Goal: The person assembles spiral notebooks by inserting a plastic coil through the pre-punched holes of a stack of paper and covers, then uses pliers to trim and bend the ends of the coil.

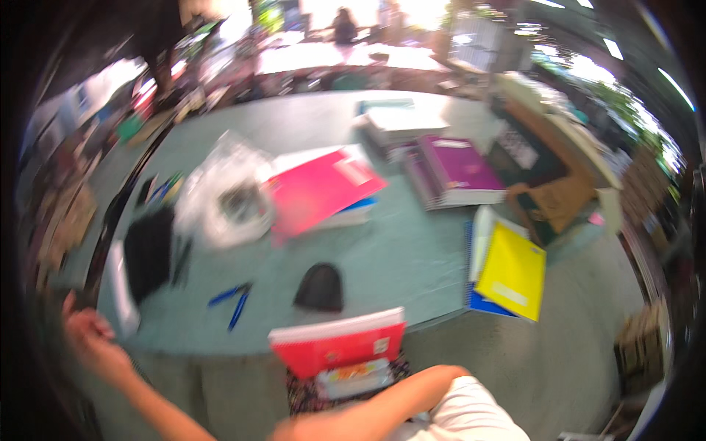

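Note:
My left hand (92, 338) is off the table's left edge, its fingers loosely spread and blurred, with nothing seen in them. My right forearm (390, 404) crosses the lower middle from a white sleeve. The right hand (305, 429) is smeared at the bottom edge, and its fingers do not show. Just beyond that arm, a red spiral notebook (334, 349) leans at the table's near edge. Below it lies a small white-and-orange package (355, 378) on dark patterned cloth. Blue-handled pliers (237, 300) and a dark rounded object (320, 287) lie on the tabletop.
A clear plastic bag (224, 195) and black sheets (149, 253) lie left on the table (412, 272). A pink notebook (316, 192) tops a stack. Purple notebooks (463, 165), white books (404, 125), a yellow notebook (512, 272) and a cardboard box (566, 184) are on the right.

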Demonstrator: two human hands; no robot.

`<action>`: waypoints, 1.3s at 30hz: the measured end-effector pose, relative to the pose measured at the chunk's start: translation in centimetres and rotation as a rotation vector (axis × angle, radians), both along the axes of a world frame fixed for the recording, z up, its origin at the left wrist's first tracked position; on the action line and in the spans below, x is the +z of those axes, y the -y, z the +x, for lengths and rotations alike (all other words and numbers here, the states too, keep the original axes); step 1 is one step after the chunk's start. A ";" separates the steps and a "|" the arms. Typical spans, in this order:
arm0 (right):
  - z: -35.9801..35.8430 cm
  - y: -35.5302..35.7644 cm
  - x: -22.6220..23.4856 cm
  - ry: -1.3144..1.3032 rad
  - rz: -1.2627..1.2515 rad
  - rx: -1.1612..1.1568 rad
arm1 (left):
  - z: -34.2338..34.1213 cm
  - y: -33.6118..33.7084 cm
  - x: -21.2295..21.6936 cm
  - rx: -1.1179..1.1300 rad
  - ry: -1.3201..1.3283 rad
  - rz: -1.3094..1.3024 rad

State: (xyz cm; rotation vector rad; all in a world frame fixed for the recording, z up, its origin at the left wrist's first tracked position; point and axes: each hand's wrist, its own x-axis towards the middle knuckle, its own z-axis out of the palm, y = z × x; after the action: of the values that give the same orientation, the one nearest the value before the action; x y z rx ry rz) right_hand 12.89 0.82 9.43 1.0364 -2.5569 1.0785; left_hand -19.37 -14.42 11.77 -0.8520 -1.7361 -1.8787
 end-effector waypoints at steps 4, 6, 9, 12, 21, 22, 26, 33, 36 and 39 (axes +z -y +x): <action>-0.7 -8.8 -7.3 0.099 0.165 -0.992 | 9.9 -7.5 -5.9 -0.620 0.048 -0.811; -2.2 -10.4 -8.1 0.424 0.302 -1.007 | 12.4 -7.6 -9.1 -0.620 0.111 -1.219; -3.7 -10.0 -9.2 0.465 0.292 -0.938 | 15.8 -7.9 -13.4 -0.537 0.152 -1.477; -3.7 -9.1 -11.6 0.337 0.232 -0.980 | 18.0 -8.9 -14.6 -0.607 0.168 -1.436; -3.7 -9.0 -11.0 0.335 0.040 -0.962 | 16.3 -9.2 -13.6 -0.583 0.380 -0.850; -3.8 -8.9 -11.1 0.330 0.049 -0.969 | 16.2 -9.3 -13.8 -0.577 0.344 -0.840; -4.0 -8.6 -11.3 0.342 0.053 -0.980 | 16.0 -9.6 -14.1 -0.547 0.265 -0.829; -4.0 -8.2 -10.8 0.309 -0.033 -0.943 | 14.5 -9.9 -15.1 -0.768 1.056 -0.881; -4.5 -8.0 -11.4 0.241 0.009 -0.922 | 15.9 -10.2 -15.6 -0.381 -0.030 -0.804; -4.5 -8.0 -11.0 0.240 0.068 -0.971 | 14.6 -10.0 -15.4 -0.491 -0.018 -0.739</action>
State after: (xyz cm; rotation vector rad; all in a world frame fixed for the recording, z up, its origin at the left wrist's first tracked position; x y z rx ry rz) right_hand 8.42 8.86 -1.57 -0.3856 -2.7155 0.8341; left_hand -4.77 -4.42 -3.62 -1.6822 -2.4119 -1.4413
